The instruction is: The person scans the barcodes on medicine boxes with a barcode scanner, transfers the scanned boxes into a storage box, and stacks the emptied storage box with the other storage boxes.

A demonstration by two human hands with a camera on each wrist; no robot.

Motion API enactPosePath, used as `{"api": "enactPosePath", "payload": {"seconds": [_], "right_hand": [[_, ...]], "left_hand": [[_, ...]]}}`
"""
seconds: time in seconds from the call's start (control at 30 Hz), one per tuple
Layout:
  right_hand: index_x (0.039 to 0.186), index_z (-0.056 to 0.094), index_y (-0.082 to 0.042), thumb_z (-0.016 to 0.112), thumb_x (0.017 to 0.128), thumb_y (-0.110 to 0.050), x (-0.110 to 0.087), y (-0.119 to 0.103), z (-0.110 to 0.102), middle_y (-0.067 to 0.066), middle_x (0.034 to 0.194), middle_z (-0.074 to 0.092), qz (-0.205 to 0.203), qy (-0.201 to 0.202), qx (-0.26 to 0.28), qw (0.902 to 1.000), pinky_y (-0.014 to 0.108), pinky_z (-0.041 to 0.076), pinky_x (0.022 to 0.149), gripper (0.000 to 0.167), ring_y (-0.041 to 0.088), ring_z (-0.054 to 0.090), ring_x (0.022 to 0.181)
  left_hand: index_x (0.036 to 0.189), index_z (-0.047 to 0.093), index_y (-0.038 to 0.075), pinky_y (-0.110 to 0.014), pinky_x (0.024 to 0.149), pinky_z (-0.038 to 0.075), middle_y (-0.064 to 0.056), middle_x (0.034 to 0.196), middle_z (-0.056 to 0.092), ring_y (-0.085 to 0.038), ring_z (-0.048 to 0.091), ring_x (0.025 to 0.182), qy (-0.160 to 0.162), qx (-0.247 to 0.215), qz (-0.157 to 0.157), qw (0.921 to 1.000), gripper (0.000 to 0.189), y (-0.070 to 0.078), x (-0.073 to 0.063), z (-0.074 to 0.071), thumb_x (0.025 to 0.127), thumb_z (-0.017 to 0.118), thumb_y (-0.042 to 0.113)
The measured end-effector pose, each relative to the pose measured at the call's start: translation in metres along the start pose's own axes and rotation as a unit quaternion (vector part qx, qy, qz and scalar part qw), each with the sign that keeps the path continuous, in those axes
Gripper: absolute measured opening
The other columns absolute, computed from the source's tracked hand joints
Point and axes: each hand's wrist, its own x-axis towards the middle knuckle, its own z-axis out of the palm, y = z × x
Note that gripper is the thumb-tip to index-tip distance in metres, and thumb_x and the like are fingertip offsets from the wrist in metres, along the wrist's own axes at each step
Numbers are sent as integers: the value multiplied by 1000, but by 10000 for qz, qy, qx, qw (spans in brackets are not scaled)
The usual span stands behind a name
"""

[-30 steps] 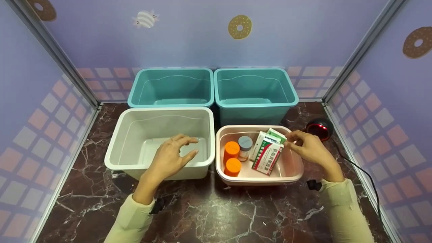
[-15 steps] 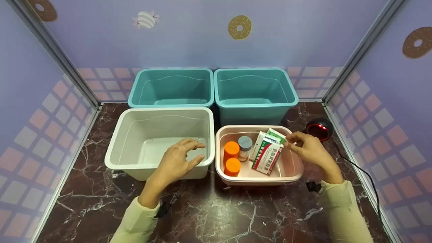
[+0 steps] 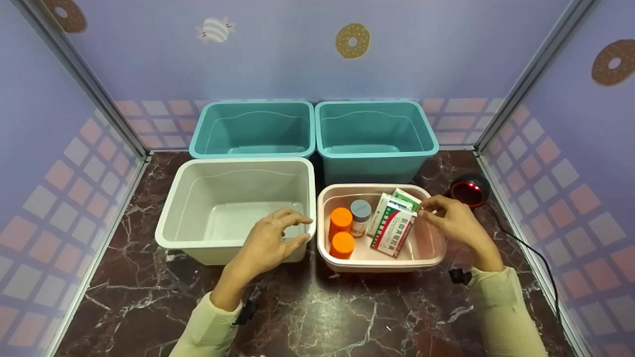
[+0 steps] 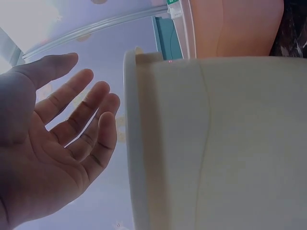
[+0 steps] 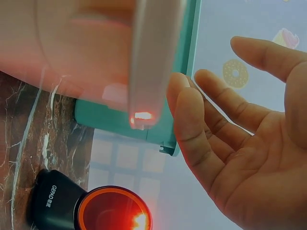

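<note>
Pink plastic sits at front right, the tub (image 3: 429, 238) with everything packed in, and plenty here is half hidden! The red-and-white box (image 3: 393, 233) lies on top, slanted, covering most of the white box (image 3: 375, 223) beneath. Behind them pokes a green packet (image 3: 407, 197), only its upper part on show. The smaller print is too fine to read. Down the left side, two orange-capped bottles, one (image 3: 341, 218) behind the other (image 3: 343, 244), show little more than their caps; beside them, a grey-capped bottle (image 3: 360, 212).

Now the hands, well apart from each other! The right hand (image 3: 454, 218) hovers at the tub's right rim, thumb and fingers bent and parted, its grasp vacant. The boxes lie just left of its fingertips; whether they touch, one cannot tell, as the blurred tub wall hides the contents in the right wrist view. The left hand (image 3: 268, 243) hangs over the white bin's (image 3: 213, 245) near right corner, fingers loosely bent, thumb parted, grasping nothing. From there the bottles are nearer, the boxes farther right.

The left wrist view cuts off most of that bin. Over at right, the scanner (image 5: 115, 211) glows red, sliced by the right wrist view's lower edge.
</note>
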Motion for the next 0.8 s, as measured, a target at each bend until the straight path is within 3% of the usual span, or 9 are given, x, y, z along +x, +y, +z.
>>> {"api": "enactPosePath", "payload": {"seconds": [0.23, 0.6, 0.8], "right_hand": [[111, 70, -7, 69, 93, -25, 0, 1, 3, 13, 98, 73, 10, -17, 99, 9999, 22, 51, 61, 26, 21, 64, 77], [111, 69, -6, 68, 95, -25, -1, -1, 5, 15, 99, 72, 225, -68, 305, 9993, 24, 55, 57, 25, 13, 64, 71], [113, 68, -5, 68, 95, -24, 0, -1, 9, 17, 102, 71, 319, -136, 514, 9981, 30, 59, 59, 27, 19, 67, 77]], "left_hand": [[113, 73, 14, -43, 92, 54, -2, 111, 69, -23, 68, 102, -151, -143, 78, 9998, 25, 7, -2, 6, 89, 75, 21], [117, 72, 17, -39, 87, 55, 1, 110, 68, -22, 68, 97, -389, -225, 100, 9989, 28, 14, -4, 16, 89, 75, 23], [117, 71, 19, -40, 92, 54, 1, 112, 68, -21, 66, 103, -585, -121, 196, 9980, 26, 18, -6, 22, 93, 71, 29]]}}
